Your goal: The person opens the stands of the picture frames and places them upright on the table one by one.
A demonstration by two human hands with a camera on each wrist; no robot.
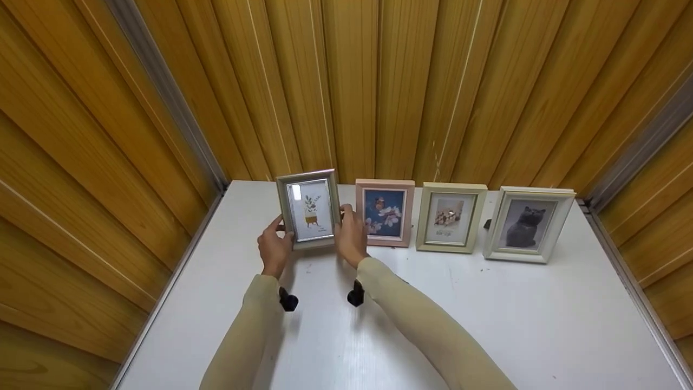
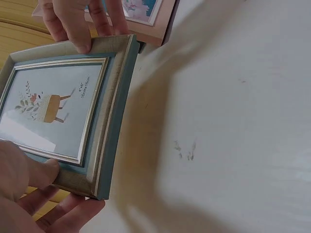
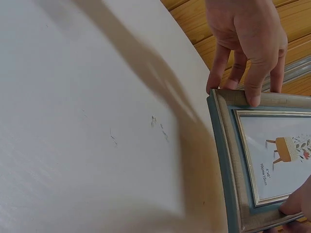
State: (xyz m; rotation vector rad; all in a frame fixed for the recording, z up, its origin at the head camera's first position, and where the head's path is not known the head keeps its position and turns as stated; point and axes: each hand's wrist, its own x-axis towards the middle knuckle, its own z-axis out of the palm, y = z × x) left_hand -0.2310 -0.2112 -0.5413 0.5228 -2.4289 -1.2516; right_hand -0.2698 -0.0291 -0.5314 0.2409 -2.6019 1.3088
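Both hands hold a grey-brown picture frame with blue-green sides and a potted-plant print. My left hand pinches its left edge, thumb on the front and fingers behind, as the left wrist view shows. On the opposite edge, my right hand grips it the same way. The frame tilts slightly, and in the left wrist view its bottom edge looks raised off the white table, above a shadow. Close beside the right hand stands a pink picture frame with a butterfly-and-blossom picture, partly covered by that hand.
To the right stand a cream picture frame and a white picture frame with a grey cat picture. All are on the white table. Yellow wood-look panels rise behind and at both sides.
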